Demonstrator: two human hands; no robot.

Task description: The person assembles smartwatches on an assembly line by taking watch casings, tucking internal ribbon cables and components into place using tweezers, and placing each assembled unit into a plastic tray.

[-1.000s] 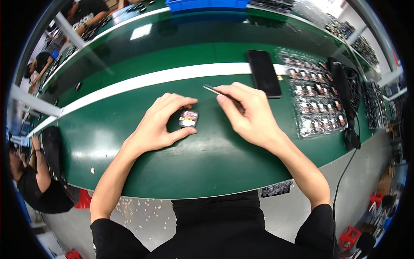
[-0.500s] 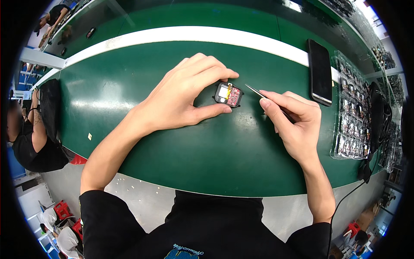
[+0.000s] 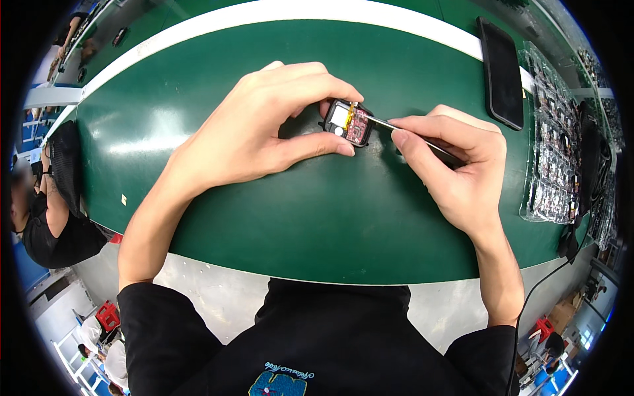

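Observation:
Between thumb and index finger, my left hand (image 3: 267, 125) grips an opened smartwatch body (image 3: 358, 130) at its edges on the green table. Its black case shows a red circuit board, a white square part, a small white disc and a yellow strip. In my right hand (image 3: 462, 165) is a pair of metal tweezers (image 3: 384, 123), held like a pen. Their tip reaches the top of the watch's inside, by the yellow strip. Whether the tip pinches anything is too small to tell.
A black phone (image 3: 502, 72) lies at the far right. Beside it stand clear plastic trays (image 3: 551, 152) with several small parts, and a black cable (image 3: 538, 290) runs down nearby. A white ledge (image 3: 264, 12) crosses the back. Another person (image 3: 53, 224) sits at the left by a black bag (image 3: 65, 165).
The tweezers have moved left from beside the watch into its inside. My left hand still holds the watch, now slightly more tilted. The whole view has shifted a little.

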